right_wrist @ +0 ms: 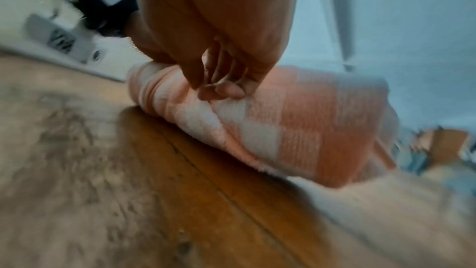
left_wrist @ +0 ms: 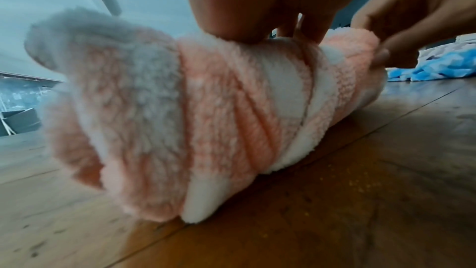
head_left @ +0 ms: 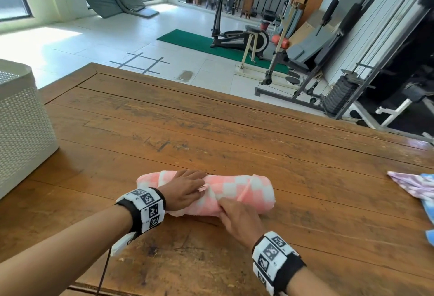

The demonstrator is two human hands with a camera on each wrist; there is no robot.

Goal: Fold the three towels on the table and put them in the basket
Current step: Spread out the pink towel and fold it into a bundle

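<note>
A pink and white checked towel [head_left: 244,190] lies rolled into a thick bundle on the wooden table [head_left: 211,131], near the front edge. My left hand [head_left: 197,179] rests on top of the roll's left part and presses it down, as the left wrist view [left_wrist: 257,17] shows. My right hand [head_left: 225,204] pinches the roll's near edge between thumb and fingers [right_wrist: 219,87]. The white perforated basket [head_left: 25,117] stands at the table's left edge. Two more towels, one purple-patterned [head_left: 413,185] and one blue [left_wrist: 432,70], lie crumpled at the far right.
The table's far edge runs across the middle of the head view, with tiled floor beyond it. Gym machines [head_left: 352,61] and a green mat [head_left: 199,42] stand well behind the table. Bare wood lies between the roll and the basket.
</note>
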